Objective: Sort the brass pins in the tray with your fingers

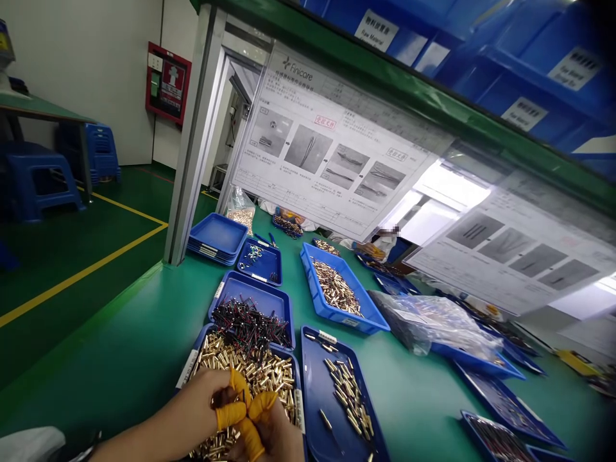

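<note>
My left hand (212,399) and my right hand (276,433) meet over a blue tray full of small brass-coloured metal tubes (282,378). Both wear yellow finger cots, and their fingertips are pinched together, touching. Whatever lies between the fingertips is hidden; a small dark bit shows by the left palm. Just beyond, dark thin wire pieces with red parts (250,324) are heaped in another blue tray (276,298) and spill onto the tubes. To the right, a blue tray (315,398) carries a loose row of brass-coloured pieces (349,394), one lying apart with a thin dark tail.
A deeper blue bin (375,321) holds more metal tubes. Stacked empty trays (219,234) stand by the metal post (190,141). A plastic bag (437,321) lies to the right. Instruction sheets (332,141) hang above the green table. Other people's gloved hands (370,250) show across it.
</note>
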{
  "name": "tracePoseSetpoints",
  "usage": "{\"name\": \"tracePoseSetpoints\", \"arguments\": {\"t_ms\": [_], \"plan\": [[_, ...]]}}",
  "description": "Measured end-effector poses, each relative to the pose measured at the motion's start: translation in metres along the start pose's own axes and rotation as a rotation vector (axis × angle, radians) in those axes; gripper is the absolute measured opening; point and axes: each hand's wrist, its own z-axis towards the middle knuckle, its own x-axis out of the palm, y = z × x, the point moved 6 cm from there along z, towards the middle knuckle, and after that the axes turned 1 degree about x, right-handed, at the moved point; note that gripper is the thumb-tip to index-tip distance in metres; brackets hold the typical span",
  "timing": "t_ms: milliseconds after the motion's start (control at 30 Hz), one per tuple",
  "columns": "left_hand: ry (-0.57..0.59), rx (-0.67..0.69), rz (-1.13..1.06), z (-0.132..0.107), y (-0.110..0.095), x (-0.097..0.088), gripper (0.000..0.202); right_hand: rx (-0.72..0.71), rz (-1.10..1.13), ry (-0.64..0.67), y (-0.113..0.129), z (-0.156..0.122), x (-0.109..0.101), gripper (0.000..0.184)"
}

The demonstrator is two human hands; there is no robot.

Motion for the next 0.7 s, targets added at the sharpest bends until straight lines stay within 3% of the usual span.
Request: {"name": "tracePoseSetpoints", "arguments": {"t_ms": [167, 267, 367, 567, 700], "plan": [[0.061, 0.002, -0.294, 0.002, 0.001, 0.003, 0.02, 0.219, 0.285, 0.2, 0.005, 0.002, 0.01, 0.042], [0.032, 0.025, -0.369, 0.004, 0.003, 0.0, 0.017, 0.247, 0.307, 0.266, 0.015, 0.002, 0.01, 0.045], [-0.013, 0.016, -0.4, 0.006, 0.008, -0.003, 0.013, 0.219, 0.289, 0.225, 0.023, 0.001, 0.007, 0.043], [-0.018, 0.053, -0.46, 0.006, 0.005, -0.005, 0.014, 0.223, 0.291, 0.151, 0.027, -0.001, 0.01, 0.04], [0.001, 0.007, -0.534, 0.006, 0.006, -0.002, 0.015, 0.184, 0.269, 0.06, 0.028, -0.003, 0.008, 0.036]]}}
